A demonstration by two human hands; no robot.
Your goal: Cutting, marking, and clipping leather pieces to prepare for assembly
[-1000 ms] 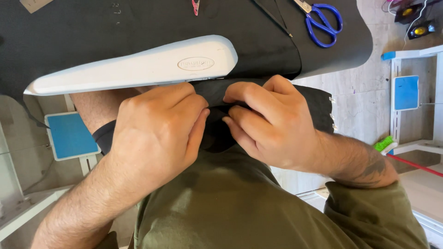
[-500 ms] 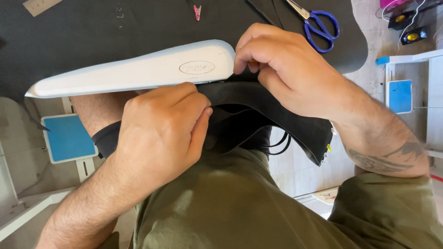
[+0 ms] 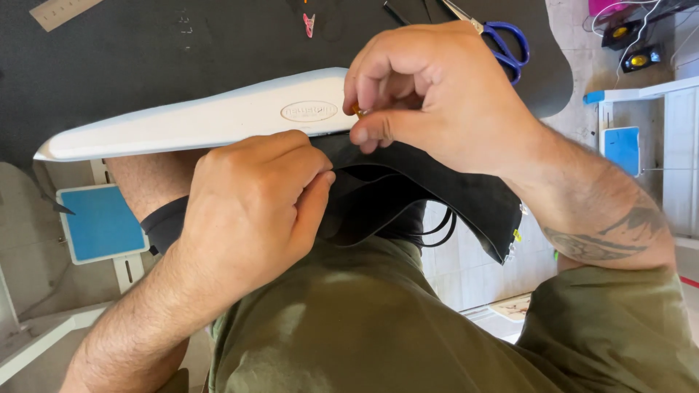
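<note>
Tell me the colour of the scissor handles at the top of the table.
Blue; the scissors show in the head view.

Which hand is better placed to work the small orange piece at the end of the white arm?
Right hand: its fingertips already pinch the small orange piece. Left hand is fisted on the black fabric below.
</note>
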